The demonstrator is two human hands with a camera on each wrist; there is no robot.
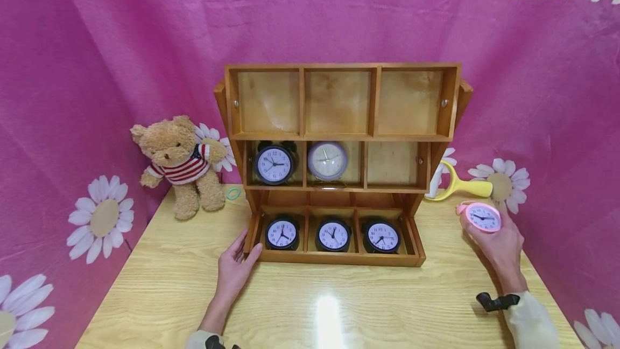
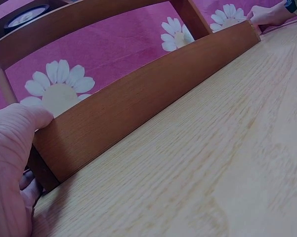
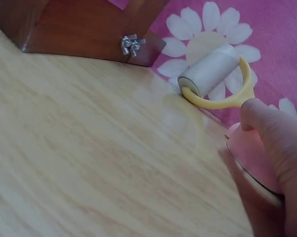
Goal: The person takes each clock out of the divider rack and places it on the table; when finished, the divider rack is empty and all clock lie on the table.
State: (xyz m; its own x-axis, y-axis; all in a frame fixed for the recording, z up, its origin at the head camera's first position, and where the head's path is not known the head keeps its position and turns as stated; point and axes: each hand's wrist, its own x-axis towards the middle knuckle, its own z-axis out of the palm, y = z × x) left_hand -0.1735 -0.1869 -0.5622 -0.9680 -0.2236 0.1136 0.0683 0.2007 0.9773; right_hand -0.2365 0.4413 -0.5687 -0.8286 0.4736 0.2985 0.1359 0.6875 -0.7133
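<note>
A three-tier wooden shelf (image 1: pixel 334 256) stands in the middle of the table. My left hand (image 1: pixel 231 274) grips its lower left front corner; in the left wrist view the thumb lies over the front board (image 2: pixel 138 94) and the fingers are along the side. Out to the right, my right hand (image 1: pixel 504 249) holds a pink alarm clock (image 1: pixel 483 217), its dial facing up toward the head view. Three black alarm clocks, left (image 1: pixel 282 233), middle (image 1: pixel 333 235) and right (image 1: pixel 381 236), fill the bottom tier. On the middle tier sit another black alarm clock (image 1: pixel 274 164) and a pale grey round clock (image 1: pixel 328 161).
A yellow-handled lint roller (image 1: pixel 467 187) lies behind the right hand. At the back left sits a teddy bear (image 1: pixel 186 166) in a striped shirt, with a small green ring (image 1: pixel 233 193) beside it. Pink flowered cloth (image 1: pixel 339 15) surrounds the table (image 1: pixel 271 306).
</note>
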